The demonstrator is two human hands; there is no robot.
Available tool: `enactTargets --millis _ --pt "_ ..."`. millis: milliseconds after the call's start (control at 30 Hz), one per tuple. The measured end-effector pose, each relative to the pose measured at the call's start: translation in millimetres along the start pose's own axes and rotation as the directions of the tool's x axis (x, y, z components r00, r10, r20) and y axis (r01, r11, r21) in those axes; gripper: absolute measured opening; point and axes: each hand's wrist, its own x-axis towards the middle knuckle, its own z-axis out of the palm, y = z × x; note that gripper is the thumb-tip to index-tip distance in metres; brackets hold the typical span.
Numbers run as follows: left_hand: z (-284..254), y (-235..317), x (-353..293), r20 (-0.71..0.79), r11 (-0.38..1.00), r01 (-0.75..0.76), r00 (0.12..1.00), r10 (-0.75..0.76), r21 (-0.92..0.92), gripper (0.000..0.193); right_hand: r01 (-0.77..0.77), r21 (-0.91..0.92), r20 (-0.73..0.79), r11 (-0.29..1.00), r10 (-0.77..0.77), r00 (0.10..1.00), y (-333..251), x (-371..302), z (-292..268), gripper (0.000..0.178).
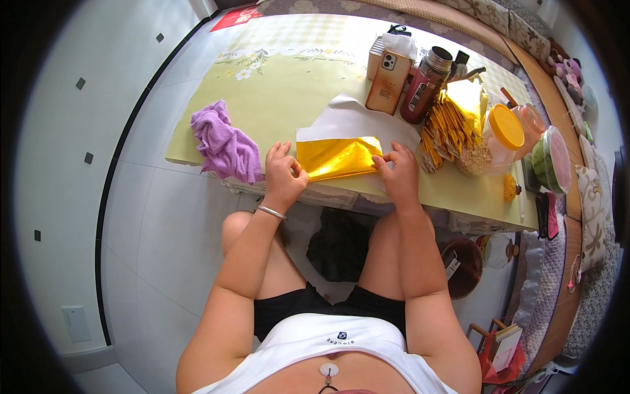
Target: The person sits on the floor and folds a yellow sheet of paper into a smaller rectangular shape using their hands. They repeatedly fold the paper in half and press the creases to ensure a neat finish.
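Observation:
A shiny gold foil sheet (338, 156) lies at the near edge of the table, with a white strip along its far side. My left hand (284, 177) pinches its near left corner between thumb and finger, the other fingers raised. At the right edge, my right hand (399, 173) pinches the foil in the same way. Beyond the foil, white paper (357, 118) spreads on the table and runs behind my right hand. A heap of folded gold foil pieces (453, 118) stands to the right of it.
A purple cloth (224, 144) lies left of my left hand. At the back right stand a phone (388, 82), a dark red flask (425, 88), a yellow-lidded jar (504, 134) and a watermelon half (551, 161) under wrap. Below the table is a brown bin (463, 262).

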Motion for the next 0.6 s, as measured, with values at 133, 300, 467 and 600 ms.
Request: enactTargets --millis 133,300,467,600 --pt "0 -1 5 -0.039 1.0 0.021 0.999 -0.021 -0.014 0.013 0.015 0.023 0.002 1.0 -0.015 1.0 8 0 7 0.021" --pt "1 -10 5 -0.057 0.999 0.046 0.997 -0.045 0.017 0.013 0.009 -0.006 0.02 1.0 -0.009 1.0 6 1 10 0.019" --pt "3 -10 3 -0.051 0.998 0.05 0.998 -0.048 0.047 0.012 0.016 -0.065 0.009 0.998 -0.015 1.0 5 0 12 0.021" --pt "0 -9 3 -0.041 0.997 0.039 0.998 -0.037 0.066 0.012 0.014 -0.08 0.012 0.997 -0.013 1.0 1 1 12 0.022"
